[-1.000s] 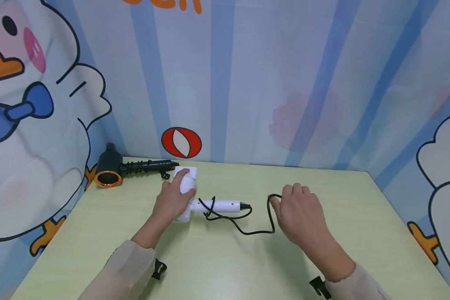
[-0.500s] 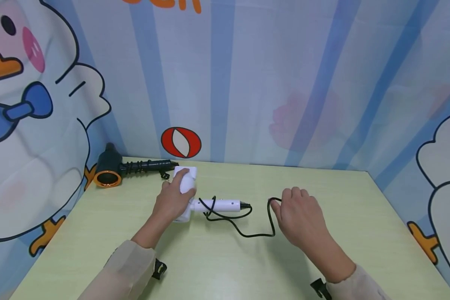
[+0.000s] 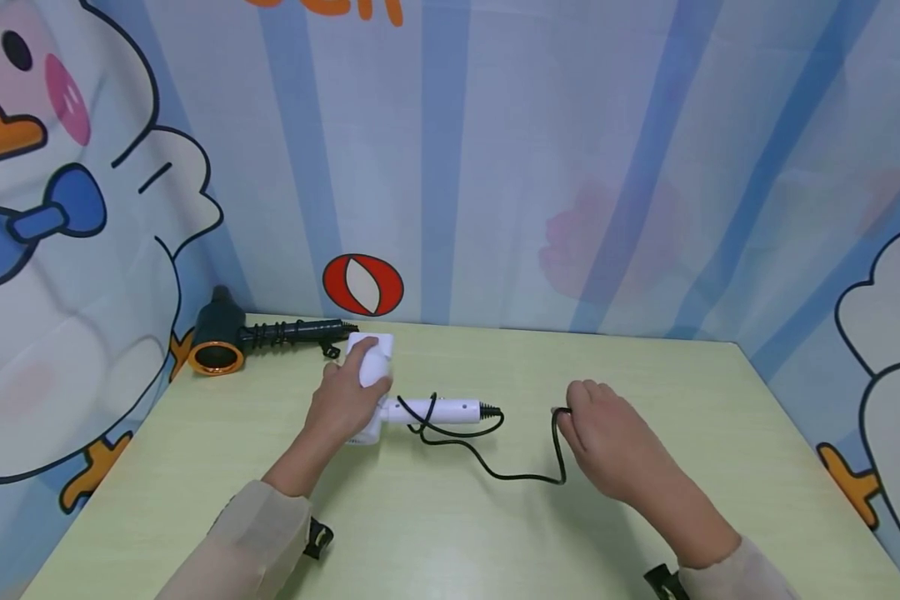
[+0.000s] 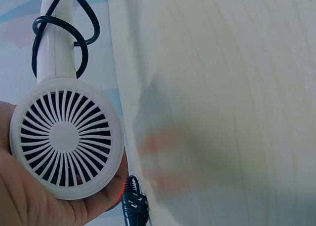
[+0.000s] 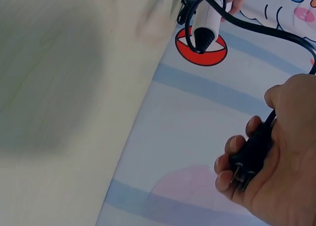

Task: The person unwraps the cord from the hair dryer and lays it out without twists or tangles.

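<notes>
A white hair dryer [image 3: 442, 411] has its handle pointing right in the head view, with black cord [image 3: 525, 477] looped loosely round it. My left hand [image 3: 347, 400] grips the dryer's head, thumb on the near side. The round slotted intake grille [image 4: 64, 138] shows in the left wrist view. To the right, my right hand [image 3: 618, 442] holds the other end of the cord. In the right wrist view its fingers curl round the black plug [image 5: 253, 154], whose metal prongs show. Between the hands the cord sags in a bend.
A black hair dryer [image 3: 220, 333] with an orange rim lies at the table's back left corner, cord wound round its handle. The pale table [image 3: 450, 542] meets a printed cloth backdrop [image 3: 495, 167] along its back edge.
My right hand has moved a little right and nearer to me with the plug. One cord loop on the handle shifted slightly right. The left hand and dryer stay in place.
</notes>
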The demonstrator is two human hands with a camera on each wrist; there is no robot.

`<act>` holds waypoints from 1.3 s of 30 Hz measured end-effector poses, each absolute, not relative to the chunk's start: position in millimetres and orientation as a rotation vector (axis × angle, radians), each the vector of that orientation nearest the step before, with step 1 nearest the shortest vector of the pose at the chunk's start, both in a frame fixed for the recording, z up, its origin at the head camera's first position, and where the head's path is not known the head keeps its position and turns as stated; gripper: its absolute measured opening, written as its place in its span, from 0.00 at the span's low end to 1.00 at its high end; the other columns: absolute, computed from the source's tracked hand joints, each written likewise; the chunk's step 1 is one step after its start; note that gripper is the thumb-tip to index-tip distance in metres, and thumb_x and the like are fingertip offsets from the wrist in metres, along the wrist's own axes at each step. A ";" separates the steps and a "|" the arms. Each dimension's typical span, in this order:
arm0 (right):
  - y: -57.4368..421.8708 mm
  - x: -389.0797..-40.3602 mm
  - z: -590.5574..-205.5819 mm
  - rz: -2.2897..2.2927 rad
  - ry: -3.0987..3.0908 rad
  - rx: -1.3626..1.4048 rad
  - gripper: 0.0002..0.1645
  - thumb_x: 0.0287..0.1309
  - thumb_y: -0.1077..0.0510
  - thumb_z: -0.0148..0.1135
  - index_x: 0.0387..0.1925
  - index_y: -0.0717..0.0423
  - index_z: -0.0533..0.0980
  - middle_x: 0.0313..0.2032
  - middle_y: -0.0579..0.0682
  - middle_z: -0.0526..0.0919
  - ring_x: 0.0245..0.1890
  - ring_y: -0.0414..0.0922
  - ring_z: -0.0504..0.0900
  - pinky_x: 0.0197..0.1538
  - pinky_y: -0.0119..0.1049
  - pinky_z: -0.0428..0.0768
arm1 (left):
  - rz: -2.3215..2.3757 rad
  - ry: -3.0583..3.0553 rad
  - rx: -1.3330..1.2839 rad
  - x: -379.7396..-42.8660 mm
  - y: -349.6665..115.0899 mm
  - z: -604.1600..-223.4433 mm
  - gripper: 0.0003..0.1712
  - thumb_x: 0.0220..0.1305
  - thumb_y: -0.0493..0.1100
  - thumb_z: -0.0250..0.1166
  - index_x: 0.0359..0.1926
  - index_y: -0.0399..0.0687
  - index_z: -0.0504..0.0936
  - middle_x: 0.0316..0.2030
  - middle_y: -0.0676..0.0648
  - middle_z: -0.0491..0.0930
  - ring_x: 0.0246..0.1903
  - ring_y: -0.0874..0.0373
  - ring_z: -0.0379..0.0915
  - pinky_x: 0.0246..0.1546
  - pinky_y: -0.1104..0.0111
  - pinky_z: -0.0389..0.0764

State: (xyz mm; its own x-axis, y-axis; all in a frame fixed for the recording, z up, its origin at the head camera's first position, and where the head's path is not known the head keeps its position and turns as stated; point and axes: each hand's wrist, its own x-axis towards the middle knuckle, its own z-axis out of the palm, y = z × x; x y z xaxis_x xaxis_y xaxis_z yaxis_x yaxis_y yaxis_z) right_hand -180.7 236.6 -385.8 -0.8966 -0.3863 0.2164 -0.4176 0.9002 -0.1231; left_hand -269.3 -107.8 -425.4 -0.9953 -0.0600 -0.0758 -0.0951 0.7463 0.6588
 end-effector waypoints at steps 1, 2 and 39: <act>239.3 -181.1 -386.4 0.297 -2.888 0.631 0.13 0.78 0.57 0.45 0.32 0.52 0.62 0.27 0.46 0.61 0.27 0.43 0.58 0.34 0.37 0.61 | 1.094 2.888 -0.128 -269.4 -107.9 -425.5 0.38 0.70 0.58 0.59 0.77 0.71 0.55 0.54 0.34 0.67 0.41 0.41 0.75 0.27 0.60 0.77; 242.0 -181.4 -386.8 0.354 -2.899 0.643 0.11 0.78 0.57 0.45 0.34 0.52 0.62 0.28 0.46 0.62 0.28 0.43 0.59 0.35 0.37 0.62 | 1.094 2.888 -0.129 -269.5 -107.9 -425.6 0.38 0.70 0.58 0.59 0.77 0.71 0.55 0.54 0.34 0.67 0.41 0.41 0.75 0.27 0.60 0.77; 327.4 -190.3 -405.1 0.259 -2.813 0.771 0.14 0.53 0.67 0.74 0.33 0.47 0.80 0.35 0.40 0.80 0.34 0.41 0.79 0.36 0.36 0.80 | 1.098 2.843 -0.169 -269.8 -110.6 -427.0 0.39 0.71 0.58 0.59 0.77 0.71 0.54 0.56 0.34 0.67 0.44 0.40 0.74 0.32 0.55 0.79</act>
